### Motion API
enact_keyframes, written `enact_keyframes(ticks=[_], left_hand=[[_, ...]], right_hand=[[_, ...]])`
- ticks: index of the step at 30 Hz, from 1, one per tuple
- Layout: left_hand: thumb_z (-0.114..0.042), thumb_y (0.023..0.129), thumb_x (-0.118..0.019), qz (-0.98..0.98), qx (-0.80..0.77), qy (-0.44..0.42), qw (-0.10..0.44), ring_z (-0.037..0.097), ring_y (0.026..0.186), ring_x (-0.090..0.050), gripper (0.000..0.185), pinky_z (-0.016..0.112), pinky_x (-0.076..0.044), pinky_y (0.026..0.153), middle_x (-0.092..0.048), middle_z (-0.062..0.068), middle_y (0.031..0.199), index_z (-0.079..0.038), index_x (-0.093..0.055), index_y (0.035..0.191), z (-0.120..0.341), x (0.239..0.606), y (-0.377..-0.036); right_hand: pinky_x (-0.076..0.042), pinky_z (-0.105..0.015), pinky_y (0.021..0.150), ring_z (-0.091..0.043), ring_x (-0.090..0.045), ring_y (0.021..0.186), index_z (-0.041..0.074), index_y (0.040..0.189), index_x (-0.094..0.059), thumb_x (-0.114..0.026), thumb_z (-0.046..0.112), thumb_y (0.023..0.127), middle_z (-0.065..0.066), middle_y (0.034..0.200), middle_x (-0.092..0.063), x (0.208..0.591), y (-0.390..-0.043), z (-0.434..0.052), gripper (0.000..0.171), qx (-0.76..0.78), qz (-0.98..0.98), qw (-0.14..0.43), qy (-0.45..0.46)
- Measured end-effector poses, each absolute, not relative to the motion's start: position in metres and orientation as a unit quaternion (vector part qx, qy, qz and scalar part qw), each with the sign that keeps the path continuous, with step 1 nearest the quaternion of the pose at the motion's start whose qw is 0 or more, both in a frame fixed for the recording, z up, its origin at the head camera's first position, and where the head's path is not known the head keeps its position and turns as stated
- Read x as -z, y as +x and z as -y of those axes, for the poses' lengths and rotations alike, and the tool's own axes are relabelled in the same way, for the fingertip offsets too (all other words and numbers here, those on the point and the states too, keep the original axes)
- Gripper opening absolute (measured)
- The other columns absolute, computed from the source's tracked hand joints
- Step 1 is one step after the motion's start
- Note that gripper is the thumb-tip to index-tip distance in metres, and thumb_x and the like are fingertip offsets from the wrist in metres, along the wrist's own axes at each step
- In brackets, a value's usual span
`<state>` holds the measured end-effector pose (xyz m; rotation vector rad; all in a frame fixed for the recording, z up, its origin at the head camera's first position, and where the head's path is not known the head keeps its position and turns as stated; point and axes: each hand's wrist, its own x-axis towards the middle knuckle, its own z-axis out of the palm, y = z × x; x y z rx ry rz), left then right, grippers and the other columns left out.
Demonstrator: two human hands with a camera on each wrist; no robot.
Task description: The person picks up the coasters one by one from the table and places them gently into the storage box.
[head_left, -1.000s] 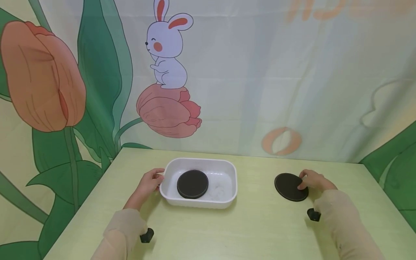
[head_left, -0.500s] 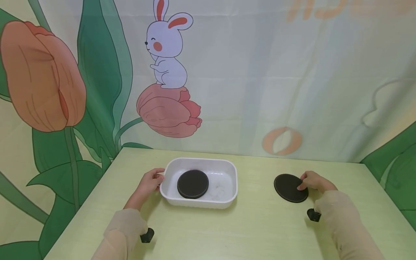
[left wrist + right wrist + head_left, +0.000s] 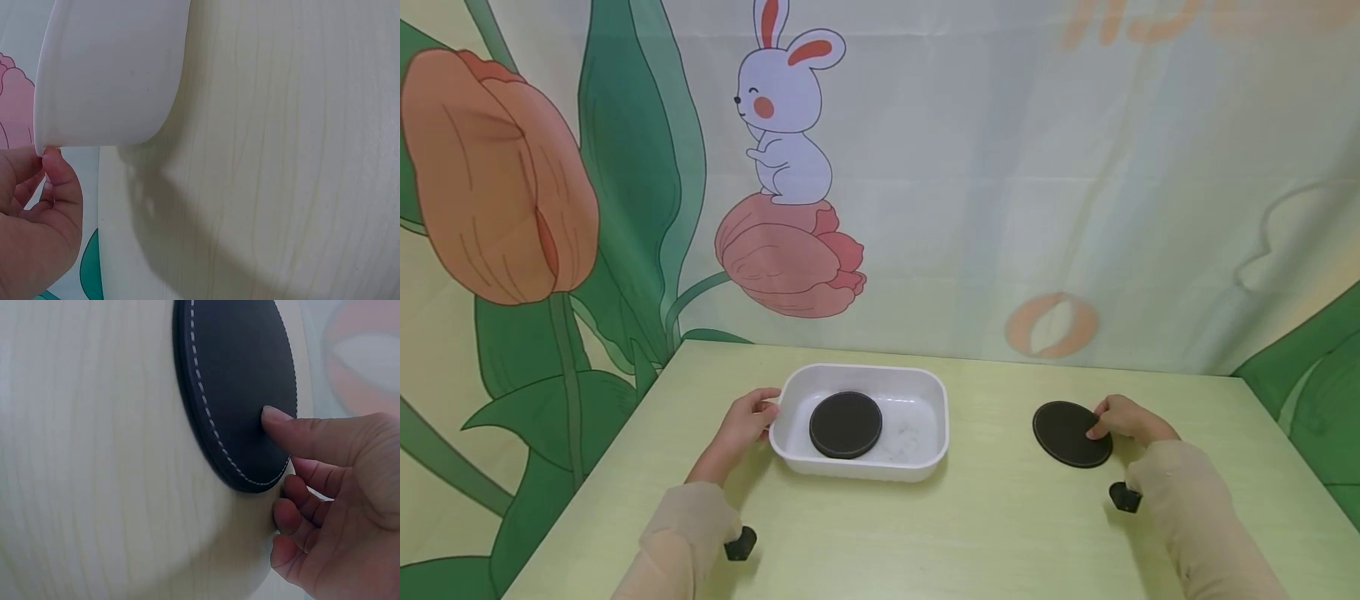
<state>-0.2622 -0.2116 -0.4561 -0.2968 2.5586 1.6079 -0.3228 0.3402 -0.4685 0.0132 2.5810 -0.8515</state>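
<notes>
A white plastic tray (image 3: pixel 859 468) sits on the pale green table, left of centre, with a black round disc (image 3: pixel 846 425) lying flat inside it. My left hand (image 3: pixel 765 411) pinches the rim at the tray's left end; the left wrist view shows my left hand (image 3: pixel 50 164) with its fingertips meeting on the edge of the tray (image 3: pixel 106 69). A second black disc (image 3: pixel 1063 433) with stitched edging lies on the table to the right. My right hand (image 3: pixel 1096 428) holds its right edge. In the right wrist view, one digit of my right hand (image 3: pixel 281 447) lies on top of this disc (image 3: pixel 237 381), the others curled against its rim.
The table (image 3: pixel 992 525) ends at a printed cloth backdrop (image 3: pixel 970 183) showing a rabbit and tulips. Small black camera mounts hang under each wrist, near the left wrist (image 3: pixel 739 543) and the right wrist (image 3: pixel 1124 497). The table's side edges run close to both forearms.
Almost nothing: the right-hand disc and the fingers on it have shifted a hair lower. The left hand and the tray have stayed put.
</notes>
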Motion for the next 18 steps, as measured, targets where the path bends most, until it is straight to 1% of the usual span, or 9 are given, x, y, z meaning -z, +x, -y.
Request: enact_keyframes(ticks=[10,14,18], left_hand=[[-0.009,0.092,-0.044,-0.843,-0.528,-0.094,0.051,0.025,0.085,-0.054,0.035,0.023,-0.047,0.062,-0.051,0.020,0.106,-0.003,-0.042,0.127,0.2120,0.4572,-0.2624],[-0.009,0.092,-0.044,-0.843,-0.527,-0.093,0.049,0.025,0.086,-0.053,0.036,0.023,-0.048,0.063,-0.051,0.019,0.105,-0.003,-0.043,0.127,0.2120,0.4570,-0.2623],[-0.008,0.092,-0.044,-0.845,-0.525,-0.091,0.048,0.024,0.085,-0.053,0.035,0.023,-0.047,0.062,-0.051,0.019,0.104,-0.003,-0.043,0.127,0.2118,0.4567,-0.2620]], right_hand=[[-0.033,-0.030,0.068,-0.027,-0.041,0.083,-0.007,0.093,-0.040,-0.066,0.007,0.071,-0.015,0.089,-0.042,0.4680,-0.3198,-0.3412,0.037,0.328,-0.925,0.190,0.006],[-0.034,-0.028,0.064,-0.023,-0.042,0.077,-0.009,0.095,-0.040,-0.064,0.004,0.073,-0.014,0.088,-0.042,0.4662,-0.3176,-0.3403,0.035,0.342,-0.923,0.176,0.001],[-0.040,-0.029,0.062,-0.018,-0.046,0.073,-0.009,0.101,-0.038,-0.058,0.002,0.077,-0.013,0.089,-0.046,0.4615,-0.3145,-0.3405,0.034,0.373,-0.910,0.182,-0.002]])
